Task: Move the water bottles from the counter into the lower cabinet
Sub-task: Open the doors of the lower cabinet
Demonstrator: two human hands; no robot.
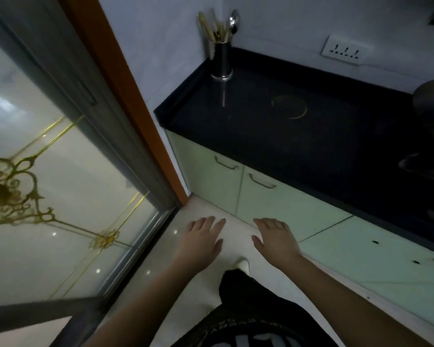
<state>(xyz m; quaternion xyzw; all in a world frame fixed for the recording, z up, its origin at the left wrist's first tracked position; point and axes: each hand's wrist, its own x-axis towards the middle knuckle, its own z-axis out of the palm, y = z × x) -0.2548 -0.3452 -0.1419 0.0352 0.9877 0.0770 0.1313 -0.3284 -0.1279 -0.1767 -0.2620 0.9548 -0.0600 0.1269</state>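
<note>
No water bottle shows on the black counter (298, 136). The lower cabinet has pale green doors (273, 196), all closed, with metal handles (227, 163) near their tops. My left hand (201, 242) and my right hand (273, 240) hang in front of me over the floor, palms down, fingers straight and spread. Both hold nothing. My right hand is low in front of the cabinet doors without touching them.
A steel holder with spoons and chopsticks (222, 58) stands in the counter's back left corner. A dark pot (432, 98) and stove (426, 166) sit at the right edge. A wall socket (345, 50) is above. A glass sliding door (60, 184) lines the left. White floor (236, 246) lies below.
</note>
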